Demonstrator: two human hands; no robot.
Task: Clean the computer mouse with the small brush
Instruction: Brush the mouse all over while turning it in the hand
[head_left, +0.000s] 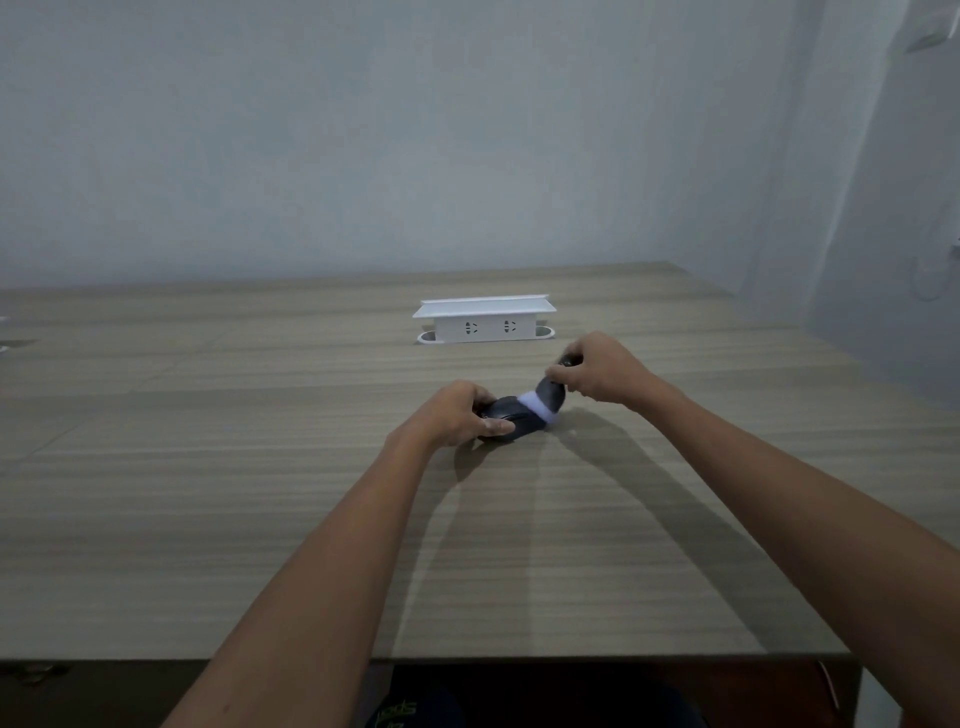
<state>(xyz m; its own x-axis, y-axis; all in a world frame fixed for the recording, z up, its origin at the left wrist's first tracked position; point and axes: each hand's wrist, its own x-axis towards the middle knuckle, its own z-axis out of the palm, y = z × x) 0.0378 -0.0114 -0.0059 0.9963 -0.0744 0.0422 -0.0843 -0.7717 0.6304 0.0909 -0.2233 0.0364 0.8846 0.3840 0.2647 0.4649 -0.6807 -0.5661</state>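
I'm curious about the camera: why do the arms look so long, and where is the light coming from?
Head view: the wide-angle lens stretches the forearms near the frame edge; shadows fall toward the viewer from the left hand and right hand, so light sits ahead; the small white-bristled brush looks blurred.

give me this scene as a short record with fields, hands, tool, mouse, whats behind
left hand: left hand grips the mouse on the table
right hand: right hand holds the brush by its handle
brush: tilted, white bristle tips touching the mouse's right end
behind: white socket box, raised from the table, two outlets showing
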